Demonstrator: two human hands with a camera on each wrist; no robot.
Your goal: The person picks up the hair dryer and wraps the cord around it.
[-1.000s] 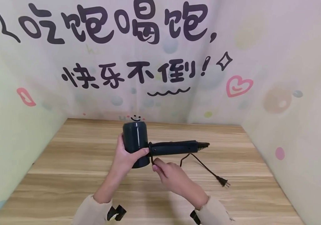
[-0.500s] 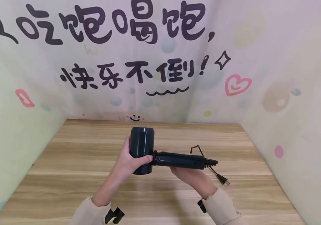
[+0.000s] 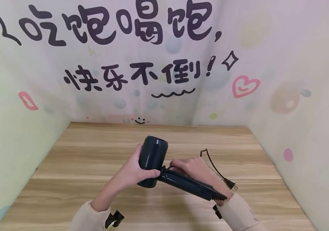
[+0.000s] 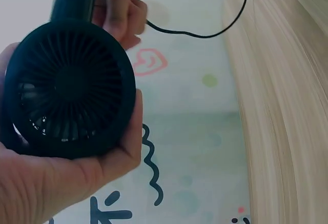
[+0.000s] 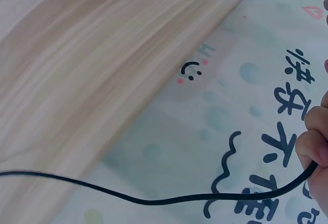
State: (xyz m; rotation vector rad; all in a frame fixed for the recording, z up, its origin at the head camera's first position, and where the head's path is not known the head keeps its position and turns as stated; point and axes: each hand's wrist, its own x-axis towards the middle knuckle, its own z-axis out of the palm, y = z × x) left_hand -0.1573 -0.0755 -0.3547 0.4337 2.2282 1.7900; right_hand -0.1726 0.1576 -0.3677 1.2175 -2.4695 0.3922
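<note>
Left hand (image 3: 132,173) grips hair dryer (image 3: 154,154) at frame centre; right hand (image 3: 196,168), right of centre, pinches power cord (image 5: 148,202). Wrapping, seemingly: steady dryer, light tension, no kinks.

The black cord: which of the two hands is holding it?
The right hand, beyond the hair dryer's handle: its curled fingers hold the cord. The left hand instead grips the dryer's barrel.

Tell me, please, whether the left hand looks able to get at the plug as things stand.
Probably not: the left hand grips the hair dryer, and in the head view its handle and the right wrist lie between that hand and the plug.
</note>
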